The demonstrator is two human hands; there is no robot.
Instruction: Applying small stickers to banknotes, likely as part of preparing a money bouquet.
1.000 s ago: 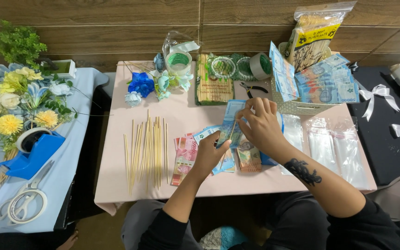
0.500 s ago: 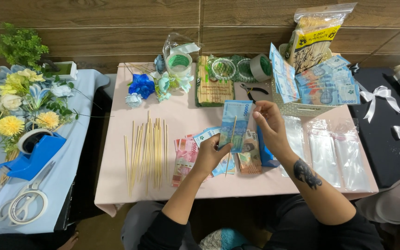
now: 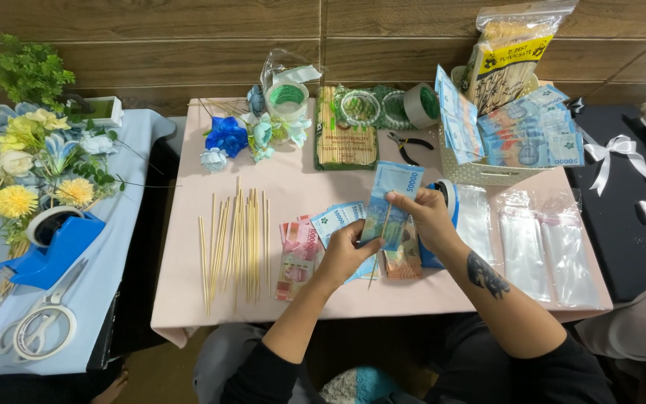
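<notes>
Landmark: the blue banknote [image 3: 392, 202], held above the middle of the pink worktop [image 3: 188, 299].

- The note stands with its long axis running away from the person, far end tipped slightly to the right. A thin wooden skewer [image 3: 381, 243] lies along that same axis against the note's lower half; its near tip pokes out below the note, toward the person.
- Right hand [image 3: 426, 221]: just right of the note, grip closed on the note's right edge, thumb on the face, fingers behind. It touches the note about midway up.
- Left hand [image 3: 344, 254]: below and left of the note, grip pinched shut around the note's lower left corner; whether it also pins the skewer I cannot tell. Both hands are equally close; each is in contact.
- Left of the note: a fan of pale blue notes [image 3: 338, 218], then red notes [image 3: 299, 251] flat on the worktop, then a loose row of skewers [image 3: 237, 243], all lying parallel to the held note's axis.
- Right of the note: clear plastic sleeves [image 3: 532, 239], flat.
- Beyond the note: a basket of more blue notes [image 3: 521, 138], pliers [image 3: 411, 147], tape rolls [image 3: 383, 108].
</notes>
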